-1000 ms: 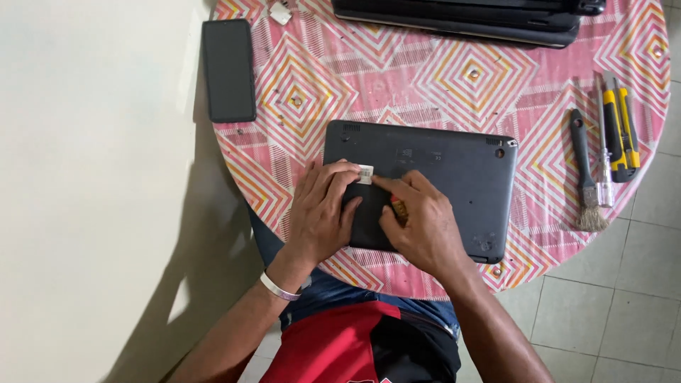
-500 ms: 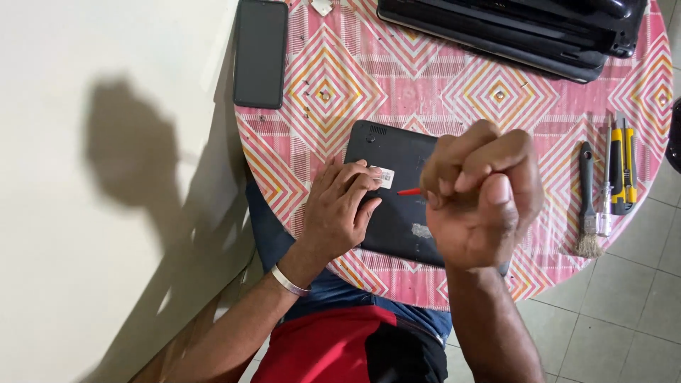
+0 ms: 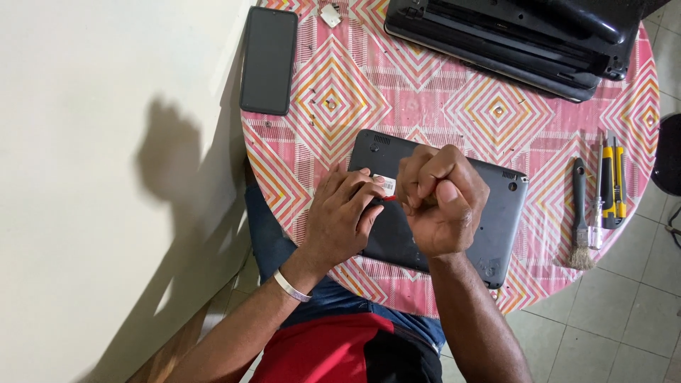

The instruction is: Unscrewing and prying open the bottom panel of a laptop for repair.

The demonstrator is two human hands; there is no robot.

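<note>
A dark grey laptop (image 3: 489,213) lies upside down on the round table with a pink patterned cloth (image 3: 340,92). My left hand (image 3: 344,216) rests flat on its near left part, fingers spread beside a small white sticker (image 3: 387,184). My right hand (image 3: 440,202) is closed in a fist above the laptop's middle, gripping a thin tool with a red tip (image 3: 389,198) that points at the sticker area. Most of the tool is hidden inside the fist.
A black phone (image 3: 268,60) lies at the table's left edge. A second dark laptop (image 3: 511,35) sits at the far side. A small brush (image 3: 580,213) and yellow-handled tools (image 3: 611,184) lie at the right. A wall is to the left.
My right hand came down from its raised position toward the laptop, fist still closed on the red-tipped tool. The left hand stayed on the laptop. The view shifted slightly.
</note>
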